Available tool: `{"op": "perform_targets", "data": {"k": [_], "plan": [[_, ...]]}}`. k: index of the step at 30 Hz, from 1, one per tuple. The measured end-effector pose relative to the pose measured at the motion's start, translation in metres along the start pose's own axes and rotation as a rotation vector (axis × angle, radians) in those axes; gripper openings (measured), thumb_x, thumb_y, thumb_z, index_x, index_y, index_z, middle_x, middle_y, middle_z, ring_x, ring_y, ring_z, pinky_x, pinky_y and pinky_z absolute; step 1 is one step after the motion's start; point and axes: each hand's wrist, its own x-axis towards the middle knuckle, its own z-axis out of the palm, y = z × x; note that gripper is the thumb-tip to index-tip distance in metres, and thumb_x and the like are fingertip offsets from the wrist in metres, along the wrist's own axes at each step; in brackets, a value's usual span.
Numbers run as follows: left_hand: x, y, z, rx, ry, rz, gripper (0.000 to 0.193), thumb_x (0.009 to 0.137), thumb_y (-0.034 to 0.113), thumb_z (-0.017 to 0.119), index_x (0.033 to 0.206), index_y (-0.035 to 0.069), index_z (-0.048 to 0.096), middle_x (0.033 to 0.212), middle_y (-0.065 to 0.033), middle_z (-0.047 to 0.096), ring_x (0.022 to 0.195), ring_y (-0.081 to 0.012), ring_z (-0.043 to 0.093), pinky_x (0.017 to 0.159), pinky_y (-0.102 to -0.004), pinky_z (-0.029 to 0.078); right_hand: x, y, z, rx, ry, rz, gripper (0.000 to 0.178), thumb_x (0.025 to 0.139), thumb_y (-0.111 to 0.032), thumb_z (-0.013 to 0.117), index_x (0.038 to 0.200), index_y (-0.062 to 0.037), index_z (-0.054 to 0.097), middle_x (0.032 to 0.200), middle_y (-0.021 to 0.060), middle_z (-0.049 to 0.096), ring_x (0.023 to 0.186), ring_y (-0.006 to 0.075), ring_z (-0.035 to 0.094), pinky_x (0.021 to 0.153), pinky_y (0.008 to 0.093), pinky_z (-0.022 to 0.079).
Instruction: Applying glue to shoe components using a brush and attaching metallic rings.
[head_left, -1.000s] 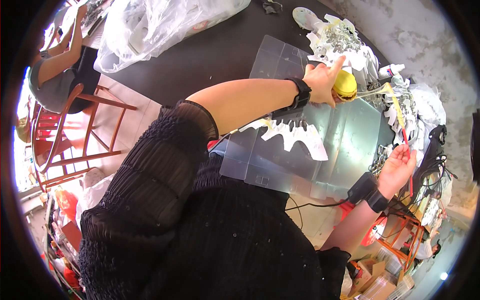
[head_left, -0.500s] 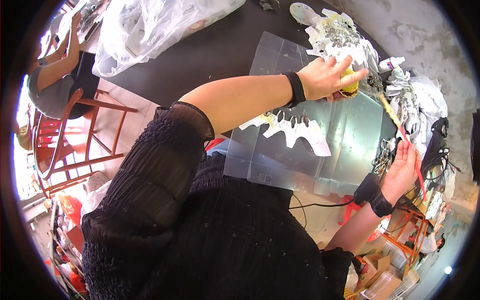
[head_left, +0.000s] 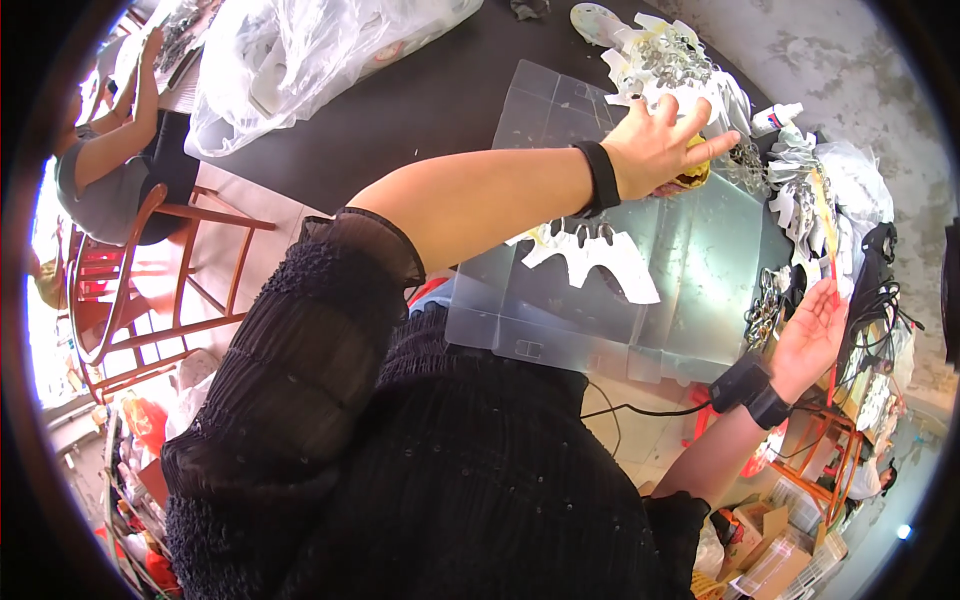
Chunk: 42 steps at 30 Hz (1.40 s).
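Right of the yellow pot (head_left: 693, 177), the right hand (head_left: 810, 337) pinches the stick (head_left: 829, 228), tip pointing away; whether the left hand (head_left: 655, 148) grips, I cannot tell.

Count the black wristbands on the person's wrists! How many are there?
2: one black wristband by the left hand, and a second wristband by the right hand, next to a black box. Others could be hidden.
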Motion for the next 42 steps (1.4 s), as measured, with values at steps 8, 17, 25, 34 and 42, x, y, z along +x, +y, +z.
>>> {"op": "perform_targets", "data": {"k": [8, 17, 25, 34, 42], "plan": [[-0.002, 0.019, 0.012, 0.025, 0.136, -0.033, 0.098, 0.070, 0.030, 0.074, 0.146, 0.040, 0.012, 0.141, -0.0206, 0.025, 0.099, -0.0429, 0.051, 0.065, -0.0468, 0.052, -0.002, -0.024, -0.013, -0.294, -0.063, -0.262, 0.032, 0.096, -0.021, 0.051, 0.113, 0.0053, 0.045, 0.103, 0.0169, 0.052, 0.099, 0.0254, 0.054, 0.096, 0.0381, 0.047], [-0.006, 0.012, 0.004, 0.220, 0.059, 0.243, 0.093, 0.071, 0.022, 0.069, 0.144, 0.043, 0.015, 0.149, -0.0109, 0.013, 0.123, -0.0496, 0.033, 0.078, -0.0651, 0.046, -0.018, -0.017, 0.003, -0.715, 0.009, -0.320, 0.028, 0.094, -0.022, 0.054, 0.099, 0.0062, 0.053, 0.094, 0.0158, 0.058, 0.091, 0.0253, 0.059, 0.094, 0.0357, 0.049], [-0.030, -0.007, -0.046, -0.076, 0.057, 0.136, 0.056, 0.073, 0.019, 0.067, 0.126, 0.014, 0.048, 0.125, -0.0108, 0.042, 0.110, -0.0302, 0.044, 0.083, -0.0414, 0.046, 0.011, -0.079, -0.027, 0.416, -0.129, 0.113, 0.024, 0.092, -0.011, 0.050, 0.105, 0.0092, 0.052, 0.088, 0.0108, 0.054, 0.085, 0.0216, 0.053, 0.081, 0.0336, 0.047], [-0.176, 0.033, -0.104, -0.745, -0.255, -0.024, 0.044, 0.058, 0.016, 0.077, 0.093, 0.000, 0.055, 0.099, -0.0127, 0.051, 0.095, -0.0287, 0.053, 0.082, -0.0390, 0.044, 0.010, -0.051, 0.010, 0.545, -0.285, 0.375, 0.020, 0.094, -0.011, 0.046, 0.102, 0.0074, 0.049, 0.090, 0.0150, 0.052, 0.089, 0.0254, 0.050, 0.085, 0.0359, 0.047], [-0.181, 0.053, -0.093, -0.622, -0.149, -0.161, 0.053, 0.056, 0.019, 0.078, 0.101, -0.001, 0.056, 0.116, -0.0168, 0.049, 0.118, -0.0344, 0.042, 0.095, -0.0437, 0.039, -0.054, 0.046, 0.044, -0.567, -0.395, 0.341, 0.022, 0.097, -0.020, 0.048, 0.104, 0.0007, 0.055, 0.106, 0.0139, 0.060, 0.086, 0.0200, 0.060, 0.081, 0.0337, 0.049]]}}
